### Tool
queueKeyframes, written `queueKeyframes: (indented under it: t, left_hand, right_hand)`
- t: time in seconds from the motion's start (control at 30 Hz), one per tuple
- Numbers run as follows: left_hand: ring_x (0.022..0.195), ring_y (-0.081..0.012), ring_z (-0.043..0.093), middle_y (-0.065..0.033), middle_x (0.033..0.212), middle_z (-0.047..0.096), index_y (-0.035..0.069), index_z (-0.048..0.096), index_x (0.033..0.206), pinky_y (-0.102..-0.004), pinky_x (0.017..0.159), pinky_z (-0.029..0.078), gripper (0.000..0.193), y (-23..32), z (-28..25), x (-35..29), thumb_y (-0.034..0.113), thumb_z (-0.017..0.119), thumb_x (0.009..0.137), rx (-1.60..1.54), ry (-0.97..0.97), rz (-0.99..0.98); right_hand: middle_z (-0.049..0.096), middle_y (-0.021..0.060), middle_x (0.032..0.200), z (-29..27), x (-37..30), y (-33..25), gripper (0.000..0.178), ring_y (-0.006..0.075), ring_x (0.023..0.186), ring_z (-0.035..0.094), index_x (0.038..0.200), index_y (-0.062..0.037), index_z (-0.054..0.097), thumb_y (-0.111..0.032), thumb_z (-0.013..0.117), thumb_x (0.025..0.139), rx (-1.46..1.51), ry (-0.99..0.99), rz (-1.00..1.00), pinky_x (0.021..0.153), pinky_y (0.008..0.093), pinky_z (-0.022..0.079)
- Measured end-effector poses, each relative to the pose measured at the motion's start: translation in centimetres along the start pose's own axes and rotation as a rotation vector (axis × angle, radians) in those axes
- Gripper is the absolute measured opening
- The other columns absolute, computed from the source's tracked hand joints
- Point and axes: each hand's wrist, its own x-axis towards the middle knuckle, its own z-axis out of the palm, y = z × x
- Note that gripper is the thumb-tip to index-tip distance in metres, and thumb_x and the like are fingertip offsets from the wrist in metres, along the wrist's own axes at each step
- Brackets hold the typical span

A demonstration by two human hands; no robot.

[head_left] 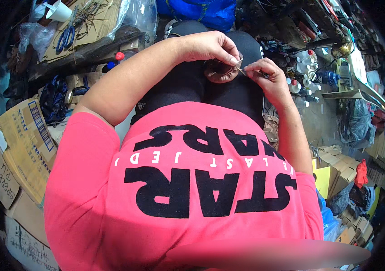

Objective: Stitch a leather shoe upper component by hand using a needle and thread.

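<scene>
A rounded brown leather piece (222, 75), which looks like part of a shoe, rests over my thighs in dark trousers. My left hand (215, 49) pinches its upper edge, where a pale rim shows between thumb and finger. Close by on the right, my right hand (267, 76) has its fingertips pressed together on a thin, light strand that runs to the leather. Whether that strand is a thread or a needle cannot be made out. Part of the leather's inside is dark and hard to see.
Blue-handled scissors (66, 38) lie on cardboard at the upper left, near a white cup (58, 11). Cardboard boxes (25, 140) stack up at the left. Several small bottles (304, 74) stand right of my right hand. A blue bag (199, 12) sits beyond my knees.
</scene>
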Motion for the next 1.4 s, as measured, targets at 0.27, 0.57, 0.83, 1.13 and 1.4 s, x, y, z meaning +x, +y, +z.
queueKeyframes:
  t: [0.27, 0.57, 0.83, 1.13, 1.4]
  left_hand:
    - [0.075, -0.0083, 0.058, -0.0006, 0.08, 0.064, 0.003, 0.067, 0.088, -0.0236, 0.075, 0.045, 0.018, 0.1, 0.1, -0.2, 0.019, 0.072, 0.079, -0.011, 0.018, 0.013]
    - [0.076, -0.0092, 0.058, -0.0015, 0.082, 0.065, 0.002, 0.067, 0.089, -0.0244, 0.076, 0.045, 0.019, -0.2, 0.3, 0.0, 0.018, 0.071, 0.08, -0.021, 0.024, 0.017]
    - [0.077, -0.0099, 0.059, -0.0026, 0.083, 0.066, 0.002, 0.068, 0.09, -0.0247, 0.076, 0.046, 0.02, -0.3, 0.3, 0.3, 0.02, 0.07, 0.08, -0.042, 0.003, -0.025]
    - [0.096, -0.0138, 0.057, -0.0064, 0.1, 0.064, 0.001, 0.067, 0.105, -0.0263, 0.089, 0.041, 0.028, -0.4, 0.1, -0.1, 0.017, 0.066, 0.082, 0.021, -0.081, 0.026]
    - [0.098, -0.0181, 0.055, -0.008, 0.1, 0.062, 0.006, 0.066, 0.11, -0.0287, 0.091, 0.039, 0.029, -0.4, -0.2, 0.2, 0.016, 0.063, 0.083, 0.215, -0.162, 0.066]
  right_hand:
    - [0.06, 0.003, 0.083, 0.0, 0.0, -0.1, 0.013, 0.0119, 0.08, 0.059, 0.089, -0.0055, 0.069, 0.001, 0.065, 0.078, -0.053, -0.008, -0.007, 0.072, 0.0245, 0.047]
    - [0.06, 0.0026, 0.083, -0.3, -0.2, 0.0, 0.012, 0.0119, 0.08, 0.058, 0.088, -0.0056, 0.069, 0.0, 0.066, 0.078, -0.016, 0.044, 0.027, 0.072, 0.0249, 0.046]
    - [0.06, 0.0029, 0.081, 0.4, -0.1, -0.2, 0.014, 0.0115, 0.076, 0.057, 0.088, -0.0061, 0.069, 0.001, 0.067, 0.076, -0.014, 0.019, -0.013, 0.069, 0.0235, 0.046]
    - [0.06, 0.0037, 0.078, 2.0, -1.9, -1.0, 0.017, 0.0128, 0.072, 0.058, 0.09, -0.0087, 0.069, -0.002, 0.069, 0.075, -0.159, 0.177, -0.073, 0.064, 0.0245, 0.046]
    - [0.058, 0.0086, 0.079, 1.4, -1.5, -4.7, 0.017, 0.0279, 0.073, 0.058, 0.088, -0.0101, 0.068, -0.002, 0.061, 0.075, -0.547, 0.069, -0.113, 0.065, 0.0372, 0.047]
